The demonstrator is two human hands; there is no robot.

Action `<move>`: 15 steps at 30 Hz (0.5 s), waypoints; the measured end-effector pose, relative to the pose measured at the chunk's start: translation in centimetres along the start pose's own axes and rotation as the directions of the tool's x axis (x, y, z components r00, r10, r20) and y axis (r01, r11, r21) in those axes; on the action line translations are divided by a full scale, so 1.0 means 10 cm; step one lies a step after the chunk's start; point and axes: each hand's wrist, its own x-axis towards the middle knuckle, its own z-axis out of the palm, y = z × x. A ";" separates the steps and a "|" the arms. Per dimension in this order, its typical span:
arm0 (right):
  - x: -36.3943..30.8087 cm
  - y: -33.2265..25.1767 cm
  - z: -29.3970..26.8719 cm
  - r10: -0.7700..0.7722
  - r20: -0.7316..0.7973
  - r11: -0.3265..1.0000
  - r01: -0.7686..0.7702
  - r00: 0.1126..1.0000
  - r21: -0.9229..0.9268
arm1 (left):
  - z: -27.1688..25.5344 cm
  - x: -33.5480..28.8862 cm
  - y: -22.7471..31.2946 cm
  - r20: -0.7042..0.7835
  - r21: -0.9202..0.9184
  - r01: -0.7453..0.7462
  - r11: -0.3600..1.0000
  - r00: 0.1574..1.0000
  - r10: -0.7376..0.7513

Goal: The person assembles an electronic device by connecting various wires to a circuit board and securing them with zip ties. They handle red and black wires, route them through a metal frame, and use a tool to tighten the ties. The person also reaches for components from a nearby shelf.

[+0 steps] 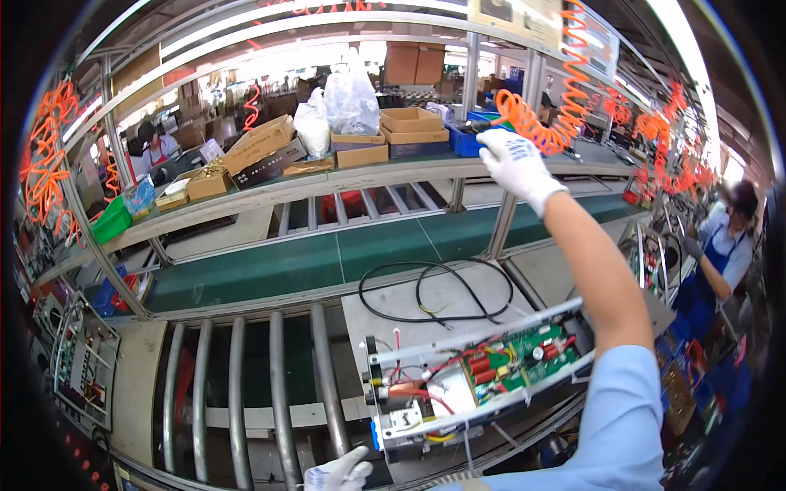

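My right hand (517, 166), in a white glove, is raised at the end of my outstretched arm, by the shelf's edge. Its fingers look stretched out toward a blue bin (465, 142) with dark items at its top. An orange coiled hose (532, 123) hangs just behind this hand. Low in the view, my gloved left hand (337, 473) has its fingers apart, beside the near left corner of an open metal chassis (434, 352). Inside the chassis sit a green circuit board (524, 360), red parts and wires. A black cable (417, 315) lies looped beyond it.
Metal rollers (278, 393) run left of the chassis. A green conveyor belt (270, 266) crosses behind. Cardboard boxes (412, 120) and plastic bags (352, 102) stand on the shelf. Another chassis (86, 368) is at far left. A co-worker (720, 245) works at right.
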 end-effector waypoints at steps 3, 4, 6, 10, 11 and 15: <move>0.48 0.49 0.54 -0.165 -0.125 0.950 0.124 0.978 -0.286 | -0.29 0.03 0.22 -0.074 -0.116 0.160 0.980 0.983 -0.169; 0.59 0.72 0.57 -0.155 -0.103 0.912 0.102 0.983 -0.396 | -0.44 0.07 0.37 -0.057 -0.139 0.246 0.959 0.965 -0.256; 0.94 0.73 0.65 0.232 0.168 0.868 -0.126 0.958 -0.481 | -0.57 0.00 0.47 -0.182 -0.072 0.294 0.953 0.935 -0.303; 1.22 0.90 0.99 0.397 0.241 0.830 -0.234 0.886 -0.507 | -0.50 -0.21 0.37 -0.316 -0.148 0.440 0.886 0.827 -0.464; 1.20 1.05 1.02 0.439 0.239 0.834 -0.294 0.866 -0.468 | -0.50 -0.15 0.46 -0.376 -0.052 0.372 0.927 0.853 -0.363; 1.11 1.17 0.91 0.681 0.148 0.731 -0.677 0.717 -0.085 | -0.40 -0.14 0.47 -0.282 -0.215 0.462 0.861 0.814 -0.507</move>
